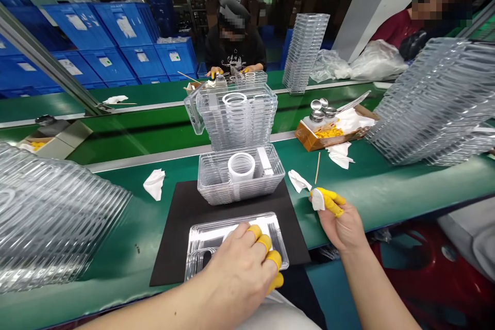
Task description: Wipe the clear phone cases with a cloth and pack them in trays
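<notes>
My left hand lies over a shallow, clear plastic tray at about 12 o'clock, close in front of me. My yellow finger cots rest along the tray's right rim. My hand hides the thumb, so I cannot tell whether I am clamping the tray or only steadying it. The tray sits on a flat black mat on a green conveyor belt. It looks light and stiff, but glossy and easily scuffed, perhaps brittle, so I would hold it by its outer rim rather than its flat middle.

At 2 o'clock, my right hand is pinched closed on a crumpled white wipe. Just beyond the tray at 12 o'clock stands a ribbed clear plastic box holding a white ring. Tall stacks of clear trays lean at 9 o'clock and 3 o'clock. An orange box sits at 1 o'clock, and a person works across the belt.
</notes>
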### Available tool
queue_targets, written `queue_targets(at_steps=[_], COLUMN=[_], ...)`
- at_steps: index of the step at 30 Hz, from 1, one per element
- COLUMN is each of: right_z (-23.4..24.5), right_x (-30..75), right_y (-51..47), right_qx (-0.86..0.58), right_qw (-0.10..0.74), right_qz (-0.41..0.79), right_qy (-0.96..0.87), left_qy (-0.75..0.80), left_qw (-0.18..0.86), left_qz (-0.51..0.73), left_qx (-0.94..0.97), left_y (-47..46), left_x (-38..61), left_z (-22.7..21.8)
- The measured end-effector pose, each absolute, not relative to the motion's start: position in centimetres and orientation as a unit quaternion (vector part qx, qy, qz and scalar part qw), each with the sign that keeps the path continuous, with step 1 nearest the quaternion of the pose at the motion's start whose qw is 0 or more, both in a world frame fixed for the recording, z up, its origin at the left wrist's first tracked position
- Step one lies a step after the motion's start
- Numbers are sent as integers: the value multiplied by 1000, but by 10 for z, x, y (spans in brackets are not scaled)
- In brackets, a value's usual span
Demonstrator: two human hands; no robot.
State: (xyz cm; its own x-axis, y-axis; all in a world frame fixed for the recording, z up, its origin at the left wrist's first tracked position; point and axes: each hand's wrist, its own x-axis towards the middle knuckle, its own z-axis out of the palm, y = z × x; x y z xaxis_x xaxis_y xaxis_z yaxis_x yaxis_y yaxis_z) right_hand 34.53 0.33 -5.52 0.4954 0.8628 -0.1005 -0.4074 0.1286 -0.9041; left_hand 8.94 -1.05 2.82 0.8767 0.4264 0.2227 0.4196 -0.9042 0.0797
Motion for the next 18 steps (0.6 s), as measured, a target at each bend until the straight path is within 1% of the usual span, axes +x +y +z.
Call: queue_targets(at_steps=[5,7,9,11,13,14,16,18], right_z=[-52,-51,-50,-49,-44,-40,-24,-2], right_x=[352,351,349,349,356,364,385,410], right_y=[4,3,0,0,6,14,41,80], right_qx=[-474,-474,-479,-495,-520,-536,-573,-612], right_qw=[720,720,718,711,696,687,670,649], right_qz=[466,467,460,444,416,395,331,243], right_qy=[-197,-197,-208,-230,-267,-290,-337,-381], left_qy=[170,160,155,162,187,213,282,350], left_qw=[27,23,31,34,9,-15,-47,-18], left_qz=[61,67,123,213,279,286,245,152], left_qx=[983,985,980,963,942,934,926,924], left_y=[-8,-7,-2,11,31,43,67,88], left_x=[96,97,94,85,71,63,50,42], left_z=[26,33,45,60,75,82,91,97])
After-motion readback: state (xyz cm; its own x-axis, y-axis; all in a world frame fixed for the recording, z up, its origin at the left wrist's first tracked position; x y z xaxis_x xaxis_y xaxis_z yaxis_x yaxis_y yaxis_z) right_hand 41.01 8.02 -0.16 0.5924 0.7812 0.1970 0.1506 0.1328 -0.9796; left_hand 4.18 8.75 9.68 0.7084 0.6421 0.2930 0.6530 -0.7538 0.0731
